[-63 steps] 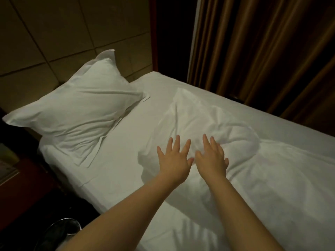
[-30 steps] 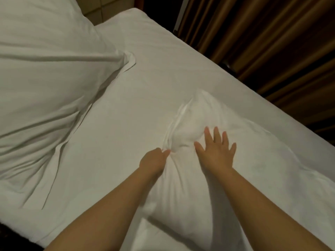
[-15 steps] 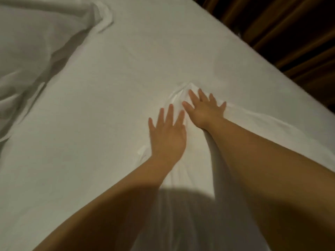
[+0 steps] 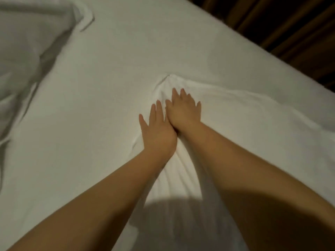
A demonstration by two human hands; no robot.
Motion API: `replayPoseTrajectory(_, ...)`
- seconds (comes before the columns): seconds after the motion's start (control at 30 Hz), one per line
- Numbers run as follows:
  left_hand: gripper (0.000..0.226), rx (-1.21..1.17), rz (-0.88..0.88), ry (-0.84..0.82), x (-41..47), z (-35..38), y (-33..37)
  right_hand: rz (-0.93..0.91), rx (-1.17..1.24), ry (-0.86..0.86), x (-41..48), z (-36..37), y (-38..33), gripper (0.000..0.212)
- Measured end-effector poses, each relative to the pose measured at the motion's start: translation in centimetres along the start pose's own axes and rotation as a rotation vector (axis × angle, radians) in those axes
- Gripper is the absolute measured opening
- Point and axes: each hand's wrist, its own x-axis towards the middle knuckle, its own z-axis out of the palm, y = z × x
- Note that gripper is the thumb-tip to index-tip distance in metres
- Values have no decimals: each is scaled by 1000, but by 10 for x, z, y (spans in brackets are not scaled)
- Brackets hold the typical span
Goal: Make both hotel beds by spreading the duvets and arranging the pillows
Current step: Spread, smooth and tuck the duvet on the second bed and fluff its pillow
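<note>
A white duvet (image 4: 244, 124) lies on the white bed sheet (image 4: 108, 78), its top corner pointing towards the head of the bed. My left hand (image 4: 157, 131) rests flat on the duvet's left edge, palm down, fingers spread. My right hand (image 4: 183, 109) presses flat just below the duvet's corner, touching the left hand's fingertips. Neither hand grips the cloth. A white pillow (image 4: 23, 48) lies at the upper left, partly cut off by the frame.
Brown curtains (image 4: 281, 24) hang along the bed's far side at the upper right. My own shadow falls on the duvet between my forearms at the bottom.
I have leaned in over the bed. My left hand pinched the duvet edge, then opened flat. Both hands slid up towards the duvet's corner and now touch.
</note>
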Motion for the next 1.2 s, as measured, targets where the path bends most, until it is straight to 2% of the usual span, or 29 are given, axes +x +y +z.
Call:
replayPoseTrajectory(0.2,60,-110,132,33,-96,-64,50,87,237,171,-129,-76,35,55)
replayPoseTrajectory(0.43,66,138,282,230,-216,-109,142,206,357,369,-286,-121,117,57)
replayPoseTrajectory(0.53,74,176,323,275,-286,-106,197,205,394,454,-360,-128,162,57)
replayPoseTrajectory(0.73,78,173,443,264,-414,-52,310,269,292,537,-493,-123,286,60)
replayPoseTrajectory(0.93,62,218,459,258,-455,-8,357,322,381,476,-555,-96,375,59)
replayPoseTrajectory(1.1,62,252,409,239,-454,-2,371,366,388,469,-568,-92,428,60)
replayPoseTrajectory(1.2,63,258,417,291,-449,-7,392,336,358,481,-563,-103,436,61)
